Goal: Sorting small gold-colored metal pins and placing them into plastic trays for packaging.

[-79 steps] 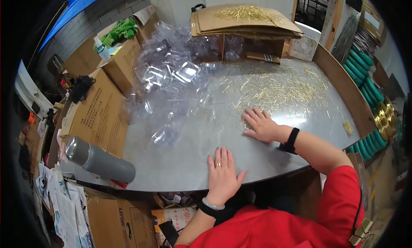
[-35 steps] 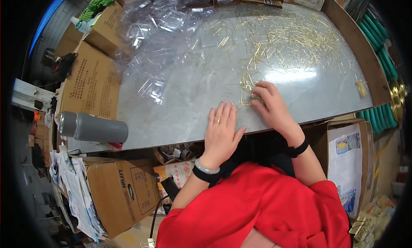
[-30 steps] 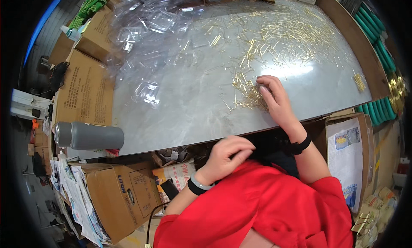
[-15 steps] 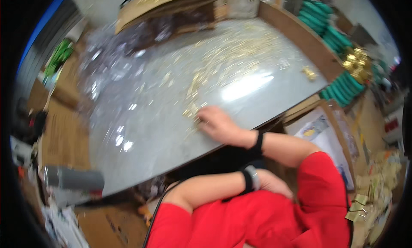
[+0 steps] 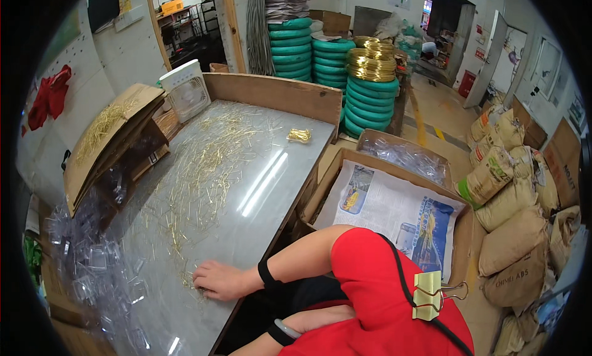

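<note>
Hung on the wall at upper left, red cloth (image 5: 50,96). Heaped down the lower left, clear plastic cases (image 5: 102,257), spread along the table (image 5: 262,199). Above them, tilted in the frame, stacked cardboard (image 5: 88,166) bearing a pile of wires (image 5: 108,125). Standing at upper center-left, a white fan (image 5: 187,94). Scattered from below the fan down to lower center-left, loose gold wires (image 5: 206,189) on the gray tabletop. At the lower end of that scatter, the right hand (image 5: 217,280), palm down, fingers bent over a few wires; cannot tell whether pinching any. Near the table's upper right corner, a gold bundle (image 5: 300,135), well apart from both hands. At lower center, below the table edge, the left hand (image 5: 327,319), fingers hidden against the red shirt (image 5: 382,282); grip impossible to tell. At upper center, stacked teal coils (image 5: 370,106), topped at right by gold coils (image 5: 372,63). Right of center, a box (image 5: 465,245) with a printed sheet (image 5: 394,214) inside. Below, against the red sleeve, a binder clip (image 5: 427,294). Piled at far right, sacks (image 5: 512,233).
</note>
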Tool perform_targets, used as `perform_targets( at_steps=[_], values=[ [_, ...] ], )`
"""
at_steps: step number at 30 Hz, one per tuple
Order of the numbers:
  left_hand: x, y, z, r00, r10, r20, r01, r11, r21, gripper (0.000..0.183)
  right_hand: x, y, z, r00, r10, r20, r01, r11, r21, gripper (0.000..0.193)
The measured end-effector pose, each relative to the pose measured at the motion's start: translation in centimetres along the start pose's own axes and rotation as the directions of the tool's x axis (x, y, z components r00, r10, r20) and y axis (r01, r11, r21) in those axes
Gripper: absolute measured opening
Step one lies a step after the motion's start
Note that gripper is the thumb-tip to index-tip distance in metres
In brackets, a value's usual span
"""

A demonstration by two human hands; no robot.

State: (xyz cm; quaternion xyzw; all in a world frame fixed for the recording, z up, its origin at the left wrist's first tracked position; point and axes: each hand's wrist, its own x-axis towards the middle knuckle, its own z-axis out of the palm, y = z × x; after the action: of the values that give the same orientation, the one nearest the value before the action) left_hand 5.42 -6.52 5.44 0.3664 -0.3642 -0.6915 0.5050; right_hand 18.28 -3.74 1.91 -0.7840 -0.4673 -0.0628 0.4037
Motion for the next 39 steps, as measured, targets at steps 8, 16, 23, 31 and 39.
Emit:
perform_targets(
  at_steps=[8, 16, 23, 31, 39],
  values=[
    [0.8, 2.2, 0.5, 0.980, -0.187, 0.062, 0.183, 0.981, 0.070, 0.076, 0.2, -0.6, 0.0, 0.998, -0.041, 0.048, 0.041, 0.999, -0.012, 0.031],
    [0.6, 5.8, 1.1, 0.957, -0.168, 0.238, 0.219, 0.954, -0.207, 0.070, 0.3, -0.7, -0.1, 0.997, -0.031, 0.073, 0.032, 0.999, -0.015, 0.034],
    [0.8, 2.7, 1.3, 0.992, -0.120, 0.025, 0.123, 0.974, -0.192, 0.053, 0.1, -1.4, 0.2, 0.998, 0.066, -0.006, -0.067, 0.997, -0.026, 0.051],
    [0.9, 2.5, 1.6, 0.965, 0.148, 0.217, -0.123, 0.985, -0.124, 0.052, 0.2, -1.1, -0.1, 0.990, 0.040, 0.132, -0.027, 0.994, -0.105, 0.053],
    [2.2, 3.1, 2.1, 0.874, 0.297, 0.385, -0.293, 0.953, -0.072, 0.052, 0.1, -1.5, -0.8, 0.995, 0.020, 0.095, -0.011, 0.996, -0.086, 0.058]
  ],
)
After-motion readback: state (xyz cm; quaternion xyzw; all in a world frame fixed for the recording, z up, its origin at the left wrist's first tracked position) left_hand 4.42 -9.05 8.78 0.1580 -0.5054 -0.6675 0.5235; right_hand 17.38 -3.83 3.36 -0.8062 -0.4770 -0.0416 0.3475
